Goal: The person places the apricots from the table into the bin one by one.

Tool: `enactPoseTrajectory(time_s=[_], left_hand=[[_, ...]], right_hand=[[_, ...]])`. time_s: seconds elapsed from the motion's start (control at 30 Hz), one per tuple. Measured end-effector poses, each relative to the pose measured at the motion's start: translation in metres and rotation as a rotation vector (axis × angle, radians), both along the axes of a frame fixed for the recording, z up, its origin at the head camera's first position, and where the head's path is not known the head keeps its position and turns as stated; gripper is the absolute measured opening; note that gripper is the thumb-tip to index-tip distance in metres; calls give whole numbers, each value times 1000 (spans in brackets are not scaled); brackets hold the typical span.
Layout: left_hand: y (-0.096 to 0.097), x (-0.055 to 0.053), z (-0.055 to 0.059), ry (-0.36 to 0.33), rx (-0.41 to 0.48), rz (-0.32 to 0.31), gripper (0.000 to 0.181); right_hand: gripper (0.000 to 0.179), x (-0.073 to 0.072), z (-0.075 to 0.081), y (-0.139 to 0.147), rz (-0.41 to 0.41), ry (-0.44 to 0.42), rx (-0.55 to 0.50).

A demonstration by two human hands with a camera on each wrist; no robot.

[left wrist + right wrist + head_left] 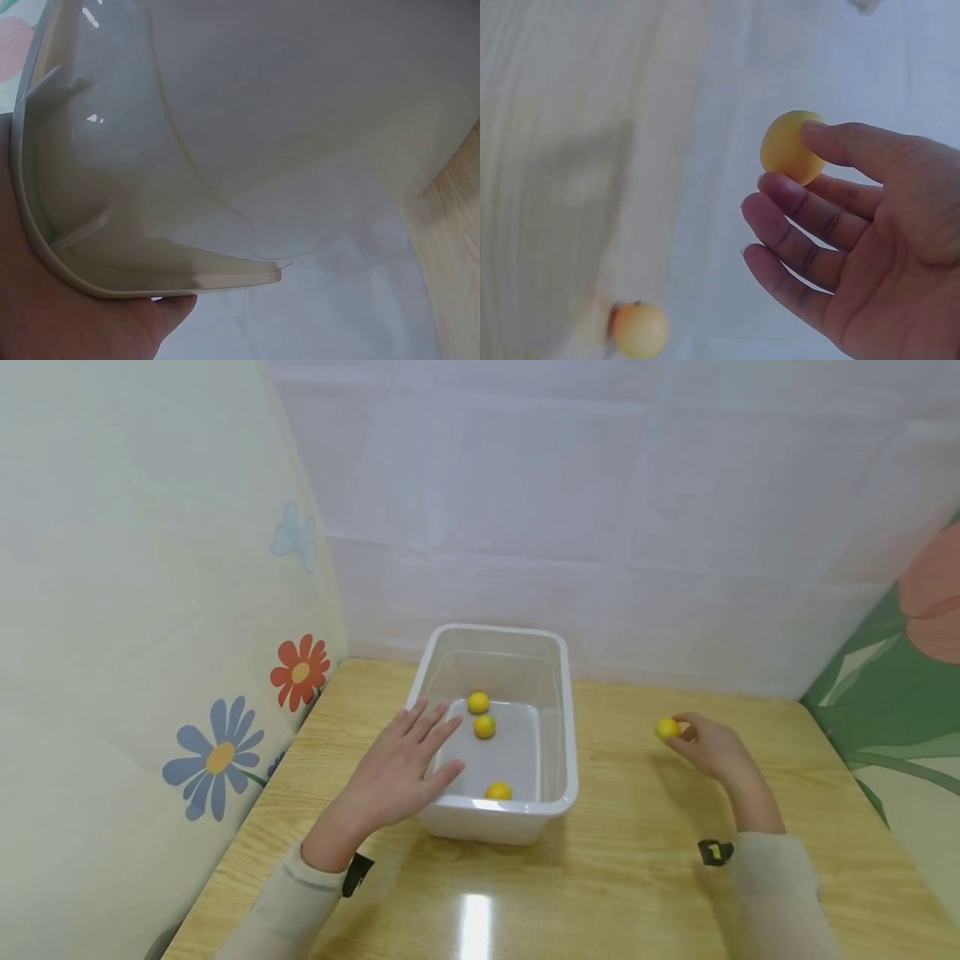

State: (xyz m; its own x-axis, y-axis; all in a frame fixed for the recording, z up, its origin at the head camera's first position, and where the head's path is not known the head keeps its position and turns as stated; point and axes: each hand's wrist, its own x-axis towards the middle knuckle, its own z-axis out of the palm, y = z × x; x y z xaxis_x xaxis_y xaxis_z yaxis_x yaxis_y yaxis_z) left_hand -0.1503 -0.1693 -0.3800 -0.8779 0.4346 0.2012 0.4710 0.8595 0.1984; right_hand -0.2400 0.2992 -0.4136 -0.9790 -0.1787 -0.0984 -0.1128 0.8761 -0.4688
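A white plastic bin point(566, 727) stands on the wooden table, with three small yellow citrus fruits inside: one yellow fruit point(477, 702) towards the back, a greenish-yellow fruit point(484, 726) just before it and an orange-yellow fruit point(498, 791) by the front wall. My left hand point(405, 768) rests on the bin's left rim, fingers straight and spread; the left wrist view shows the bin's outer wall point(300, 112). To the right of the bin, above the table, my right hand point(712, 745) pinches another yellow citrus fruit point(787, 146) between thumb and fingertips.
In the right wrist view a further yellow fruit point(640, 330) lies at the lower left. A white cloth point(600, 485) hangs behind the table point(622, 877). Flower-printed cloths stand at the left point(150, 527) and right point(915, 710) sides.
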Motion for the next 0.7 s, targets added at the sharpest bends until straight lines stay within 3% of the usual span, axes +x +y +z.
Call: enactPoseTrajectory(time_s=[0.4,0.7], left_hand=[[0,-1,0,10,-7,-4,67],[0,-1,0,12,-2,-4,67]], right_hand=[[54,17,44,-56,97,140,-61],[47,22,63,-86,161,230,-90]])
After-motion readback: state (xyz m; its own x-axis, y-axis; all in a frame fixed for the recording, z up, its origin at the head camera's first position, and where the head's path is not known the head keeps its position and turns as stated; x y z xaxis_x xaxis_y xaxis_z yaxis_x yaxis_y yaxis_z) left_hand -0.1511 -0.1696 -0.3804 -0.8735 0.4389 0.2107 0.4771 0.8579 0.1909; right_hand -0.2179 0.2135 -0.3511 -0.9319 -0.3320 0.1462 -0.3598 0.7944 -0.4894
